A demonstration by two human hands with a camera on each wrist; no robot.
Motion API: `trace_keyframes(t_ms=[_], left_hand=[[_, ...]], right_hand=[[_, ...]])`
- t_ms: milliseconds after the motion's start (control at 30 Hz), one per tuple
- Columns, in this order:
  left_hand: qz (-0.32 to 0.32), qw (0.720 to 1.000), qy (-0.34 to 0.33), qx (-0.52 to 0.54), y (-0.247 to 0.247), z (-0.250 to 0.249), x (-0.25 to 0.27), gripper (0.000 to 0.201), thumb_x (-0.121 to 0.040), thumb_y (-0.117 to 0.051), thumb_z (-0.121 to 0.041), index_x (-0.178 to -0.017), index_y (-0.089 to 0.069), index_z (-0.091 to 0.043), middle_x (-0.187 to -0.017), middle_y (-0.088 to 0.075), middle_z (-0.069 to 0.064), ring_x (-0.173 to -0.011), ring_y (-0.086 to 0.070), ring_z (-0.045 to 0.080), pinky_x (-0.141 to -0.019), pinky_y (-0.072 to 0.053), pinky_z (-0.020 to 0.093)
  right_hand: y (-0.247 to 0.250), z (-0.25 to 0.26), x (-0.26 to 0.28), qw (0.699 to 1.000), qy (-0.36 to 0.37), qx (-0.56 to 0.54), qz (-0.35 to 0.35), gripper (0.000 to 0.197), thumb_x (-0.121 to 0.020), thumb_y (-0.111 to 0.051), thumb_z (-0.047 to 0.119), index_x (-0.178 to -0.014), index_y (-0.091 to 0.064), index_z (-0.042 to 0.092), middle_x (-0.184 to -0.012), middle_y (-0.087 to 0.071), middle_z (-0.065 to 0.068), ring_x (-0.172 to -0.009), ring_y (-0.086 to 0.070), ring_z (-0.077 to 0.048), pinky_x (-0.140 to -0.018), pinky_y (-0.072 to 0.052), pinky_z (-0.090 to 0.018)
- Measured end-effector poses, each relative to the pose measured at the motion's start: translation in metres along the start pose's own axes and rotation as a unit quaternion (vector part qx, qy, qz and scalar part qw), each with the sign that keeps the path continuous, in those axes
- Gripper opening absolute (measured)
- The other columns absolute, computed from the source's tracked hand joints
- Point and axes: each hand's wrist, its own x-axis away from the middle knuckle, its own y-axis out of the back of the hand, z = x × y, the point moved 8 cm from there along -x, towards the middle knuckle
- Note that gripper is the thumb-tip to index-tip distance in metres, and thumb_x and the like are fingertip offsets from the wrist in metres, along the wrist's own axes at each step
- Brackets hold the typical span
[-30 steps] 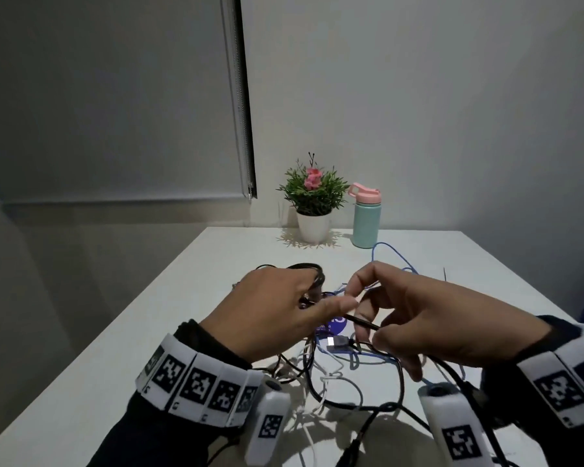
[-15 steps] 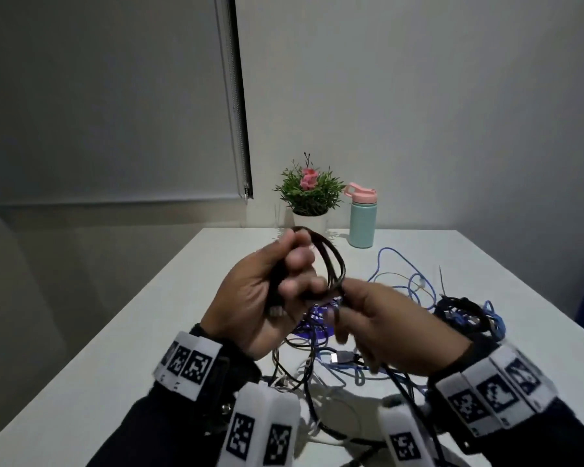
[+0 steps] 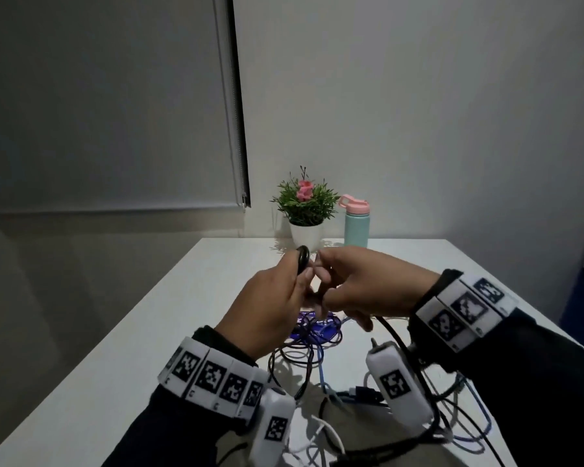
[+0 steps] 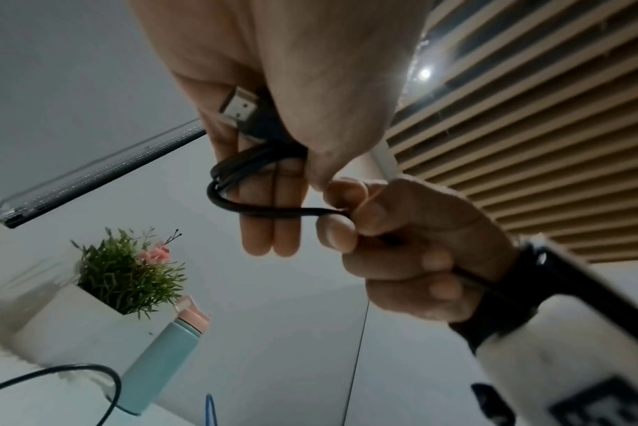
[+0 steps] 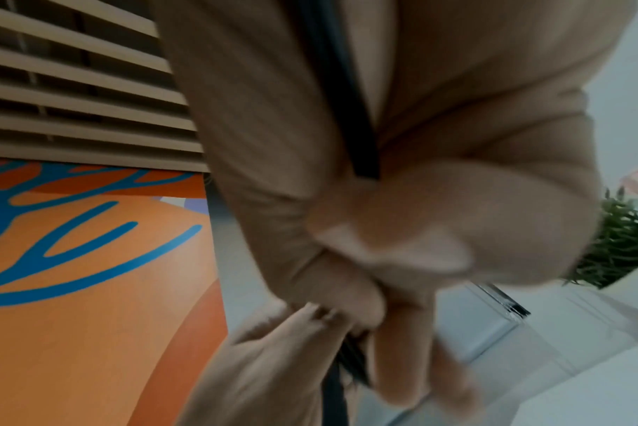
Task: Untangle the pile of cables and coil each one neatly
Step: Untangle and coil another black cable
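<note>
Raised above the white table [image 3: 155, 325], my left hand [image 3: 277, 298] grips a small coil of black cable [image 3: 302, 261] whose loops wrap its fingers. The left wrist view shows the coil [image 4: 237, 178] and the cable's silver USB plug [image 4: 238, 108] tucked in the palm. My right hand [image 3: 361, 284] sits close against the left and pinches the same black cable [image 4: 291, 211]; the strand runs through its palm [image 5: 346, 115] and hangs down toward the table [image 3: 391, 335]. A tangle of blue, black and white cables [image 3: 314, 358] lies under both hands.
A potted plant [image 3: 305, 210] and a teal bottle with a pink lid [image 3: 356, 222] stand at the table's far edge. More cable loops [image 3: 466, 429] trail beneath my right forearm. The table's left edge runs close to my left arm.
Both hands have risen from the pile and moved away from me. The black cable went from a wide loop in the left hand to a tight coil around its fingers.
</note>
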Motion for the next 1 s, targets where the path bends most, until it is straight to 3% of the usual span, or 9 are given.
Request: trace_keyframes(t_ms=[67, 133, 300, 400, 500, 667, 833, 933, 1000], left_hand=[[0.045, 0.999, -0.004, 0.011, -0.001, -0.001, 0.0, 0.024, -0.104, -0.037, -0.043, -0.109, -0.05, -0.024, -0.088, -0.069, -0.001, -0.081, -0.063, 0.023, -0.075, -0.049, 0.046], [0.051, 0.998, -0.029, -0.031, 0.006, -0.003, -0.001, 0.042, -0.096, -0.034, -0.062, -0.103, -0.053, -0.026, -0.083, -0.067, -0.006, -0.078, -0.06, 0.019, -0.071, -0.047, 0.042], [-0.021, 0.979, -0.035, -0.199, 0.036, 0.005, -0.005, 0.047, -0.093, -0.038, -0.069, -0.072, -0.042, -0.027, -0.06, -0.048, -0.009, -0.062, -0.049, 0.019, -0.061, -0.026, 0.035], [-0.035, 0.987, 0.06, -0.148, 0.04, 0.023, 0.0, 0.053, -0.093, -0.042, -0.068, -0.065, -0.045, -0.023, -0.059, -0.054, -0.005, -0.063, -0.054, 0.021, -0.058, -0.037, 0.038], [-0.017, 0.984, 0.078, 0.16, 0.025, 0.022, 0.005, 0.054, -0.089, -0.055, -0.067, -0.057, -0.046, -0.025, -0.051, -0.042, -0.011, -0.051, -0.041, 0.011, -0.054, -0.037, 0.036], [0.093, 0.898, 0.074, 0.425, 0.003, 0.005, 0.02, 0.051, -0.079, -0.073, -0.062, -0.056, -0.047, -0.024, -0.053, -0.031, -0.007, -0.048, -0.027, 0.014, -0.05, -0.031, 0.025], [0.156, 0.92, 0.127, 0.336, 0.005, 0.036, 0.03, 0.053, -0.082, -0.072, -0.052, -0.054, -0.038, -0.022, -0.055, -0.026, -0.004, -0.047, -0.024, 0.016, -0.047, -0.029, 0.023], [0.127, 0.95, 0.17, 0.228, 0.007, 0.062, 0.034, 0.053, -0.089, -0.068, -0.05, -0.05, -0.044, -0.023, -0.051, -0.031, -0.008, -0.042, -0.031, 0.013, -0.048, -0.029, 0.024], [0.067, 0.962, 0.201, 0.173, 0.01, 0.076, 0.034, 0.054, -0.093, -0.064, -0.05, -0.054, -0.042, -0.02, -0.05, -0.032, -0.007, -0.044, -0.032, 0.014, -0.051, -0.026, 0.028]], right_hand=[[0.003, 0.0, -0.002, 0.996, 0.001, -0.091, 0.026, 0.035, -0.077, -0.062, -0.012, -0.083, -0.041, 0.016, -0.081, -0.059, -0.038, -0.034, -0.042, -0.017, -0.033, -0.037, -0.022], [0.005, -0.002, -0.003, 0.987, -0.002, -0.151, 0.049, 0.035, -0.081, -0.061, -0.016, -0.092, -0.044, 0.012, -0.077, -0.06, -0.029, -0.034, -0.04, -0.015, -0.033, -0.033, -0.02], [0.007, -0.016, -0.006, 0.994, -0.018, -0.092, 0.053, 0.024, -0.089, -0.062, -0.005, -0.108, -0.056, 0.009, -0.081, -0.069, -0.012, -0.046, -0.051, -0.019, -0.043, -0.042, -0.027], [0.029, -0.014, -0.007, 0.99, 0.026, 0.001, -0.138, 0.01, -0.098, -0.058, 0.018, -0.097, -0.062, 0.01, -0.078, -0.07, -0.003, -0.057, -0.06, -0.016, -0.054, -0.048, -0.029], [0.052, -0.005, 0.008, 0.91, 0.093, 0.152, -0.374, 0.018, -0.098, -0.054, 0.029, -0.083, -0.057, 0.019, -0.07, -0.06, 0.007, -0.063, -0.055, -0.016, -0.057, -0.043, -0.031], [0.055, -0.003, 0.015, 0.859, 0.149, 0.218, -0.438, 0.035, -0.098, -0.042, 0.044, -0.071, -0.045, 0.022, -0.062, -0.045, 0.009, -0.06, -0.046, -0.019, -0.055, -0.034, -0.032], [0.098, -0.032, 0.029, 0.834, 0.147, -0.099, -0.523, 0.049, -0.098, -0.042, 0.05, -0.065, -0.061, 0.019, -0.055, -0.058, 0.001, -0.047, -0.052, -0.017, -0.047, -0.045, -0.03], [0.124, -0.035, 0.04, 0.804, 0.145, -0.133, -0.56, 0.045, -0.098, -0.045, 0.047, -0.064, -0.059, 0.021, -0.052, -0.056, 0.0, -0.043, -0.05, -0.017, -0.046, -0.042, -0.028], [0.131, -0.033, 0.039, 0.822, 0.14, -0.07, -0.547, 0.04, -0.097, -0.048, 0.043, -0.067, -0.058, 0.018, -0.056, -0.058, 0.005, -0.046, -0.052, -0.017, -0.048, -0.043, -0.03]])
